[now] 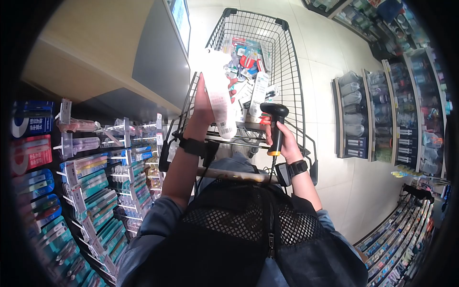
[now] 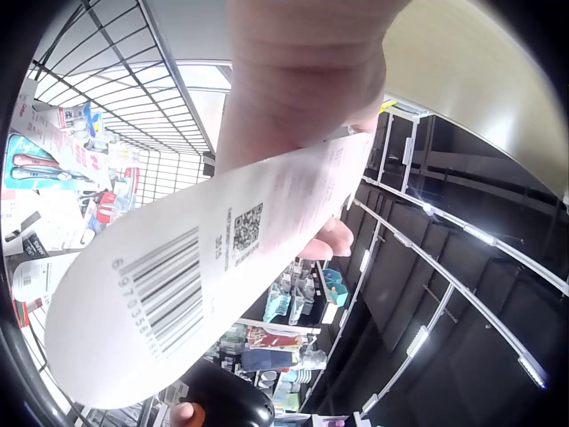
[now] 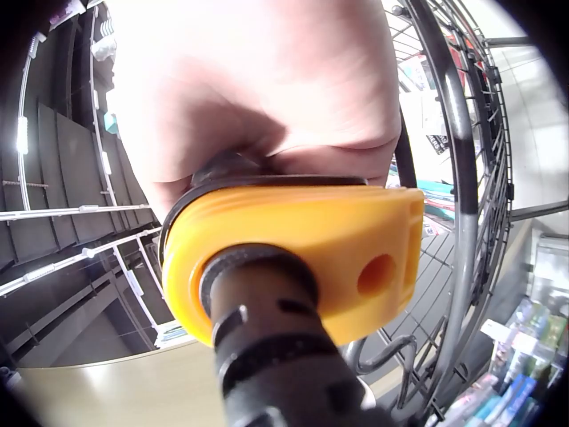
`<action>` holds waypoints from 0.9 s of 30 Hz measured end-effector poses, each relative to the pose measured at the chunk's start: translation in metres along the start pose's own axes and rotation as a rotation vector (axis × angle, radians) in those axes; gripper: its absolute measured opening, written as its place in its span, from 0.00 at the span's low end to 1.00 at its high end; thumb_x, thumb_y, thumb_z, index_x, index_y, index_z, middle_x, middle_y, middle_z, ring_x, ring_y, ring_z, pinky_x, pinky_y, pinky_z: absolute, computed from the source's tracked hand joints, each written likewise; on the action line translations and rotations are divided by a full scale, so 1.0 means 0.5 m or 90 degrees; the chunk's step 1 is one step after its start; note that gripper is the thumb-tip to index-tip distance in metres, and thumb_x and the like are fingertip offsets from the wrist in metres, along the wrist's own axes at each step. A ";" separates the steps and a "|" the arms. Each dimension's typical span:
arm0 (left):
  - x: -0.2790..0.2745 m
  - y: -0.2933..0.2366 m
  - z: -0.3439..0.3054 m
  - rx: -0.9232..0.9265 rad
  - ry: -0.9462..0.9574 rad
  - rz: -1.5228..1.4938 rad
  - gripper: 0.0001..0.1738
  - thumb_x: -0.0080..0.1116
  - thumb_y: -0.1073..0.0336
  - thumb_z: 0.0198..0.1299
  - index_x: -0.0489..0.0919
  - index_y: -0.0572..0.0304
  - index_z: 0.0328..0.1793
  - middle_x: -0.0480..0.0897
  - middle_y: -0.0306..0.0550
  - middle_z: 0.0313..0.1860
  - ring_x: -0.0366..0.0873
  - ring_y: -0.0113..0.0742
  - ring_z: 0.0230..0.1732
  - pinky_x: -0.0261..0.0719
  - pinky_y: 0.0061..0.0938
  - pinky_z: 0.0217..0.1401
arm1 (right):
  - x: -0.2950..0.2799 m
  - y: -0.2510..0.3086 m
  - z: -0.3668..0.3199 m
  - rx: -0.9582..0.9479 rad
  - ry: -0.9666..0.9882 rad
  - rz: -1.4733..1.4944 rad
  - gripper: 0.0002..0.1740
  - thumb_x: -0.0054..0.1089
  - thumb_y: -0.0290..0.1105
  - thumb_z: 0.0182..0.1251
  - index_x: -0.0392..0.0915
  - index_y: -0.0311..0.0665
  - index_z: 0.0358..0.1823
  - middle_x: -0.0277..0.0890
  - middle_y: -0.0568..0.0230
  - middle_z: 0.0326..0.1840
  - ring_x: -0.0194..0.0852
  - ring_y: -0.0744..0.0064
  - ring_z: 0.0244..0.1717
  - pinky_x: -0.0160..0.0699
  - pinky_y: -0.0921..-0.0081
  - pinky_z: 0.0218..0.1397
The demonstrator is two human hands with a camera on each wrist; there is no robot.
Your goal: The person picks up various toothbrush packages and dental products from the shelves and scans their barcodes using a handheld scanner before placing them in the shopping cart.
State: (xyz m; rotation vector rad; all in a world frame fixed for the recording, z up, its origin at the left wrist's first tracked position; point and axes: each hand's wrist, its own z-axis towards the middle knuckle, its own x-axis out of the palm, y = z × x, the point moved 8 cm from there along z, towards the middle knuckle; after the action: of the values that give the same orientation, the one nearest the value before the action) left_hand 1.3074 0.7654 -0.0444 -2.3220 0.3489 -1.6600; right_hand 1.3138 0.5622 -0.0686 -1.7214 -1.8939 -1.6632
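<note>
A long white package [image 1: 220, 103] with a barcode near its rounded lower end is gripped by my left hand [image 1: 203, 103], fingers wrapped behind it. In the left wrist view the package [image 2: 169, 294] shows a barcode and a square code, with the left hand [image 2: 307, 80] above. My right hand [image 1: 286, 142] grips a black and yellow handheld scanner [image 1: 274, 122], its head to the right of the package. The right wrist view shows the scanner's yellow base [image 3: 356, 231] and cable, with the right hand [image 3: 267, 89] round the handle.
A black wire shopping cart [image 1: 300, 91] stands in front, holding several packaged items [image 1: 246, 60]. Racks of packaged toothbrushes [image 1: 91, 177] line the left, below a counter [image 1: 95, 57] with a screen [image 1: 179, 19]. Shelves of goods [image 1: 354, 115] stand at the right.
</note>
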 end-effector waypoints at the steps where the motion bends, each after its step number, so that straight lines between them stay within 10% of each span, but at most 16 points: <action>1: 0.003 0.000 -0.002 0.001 0.008 -0.003 0.39 0.23 0.33 0.58 0.67 0.63 0.51 0.72 0.54 0.51 0.72 0.42 0.38 0.75 0.33 0.38 | 0.000 0.000 0.000 -0.001 0.001 0.000 0.21 0.43 0.40 0.64 0.61 0.33 0.52 0.69 0.60 0.24 0.68 0.73 0.17 0.70 0.79 0.23; 27: 0.032 -0.001 -0.010 0.019 0.141 0.035 0.37 0.20 0.38 0.61 0.70 0.66 0.47 0.74 0.62 0.46 0.75 0.44 0.34 0.75 0.33 0.35 | 0.001 0.000 0.001 -0.001 0.001 0.006 0.20 0.43 0.39 0.65 0.61 0.32 0.52 0.69 0.61 0.24 0.68 0.72 0.17 0.69 0.79 0.23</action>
State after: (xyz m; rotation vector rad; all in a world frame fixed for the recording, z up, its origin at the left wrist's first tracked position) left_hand 1.3078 0.7602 -0.0284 -2.0922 0.4246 -1.8856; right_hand 1.3140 0.5627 -0.0686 -1.7269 -1.8813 -1.6630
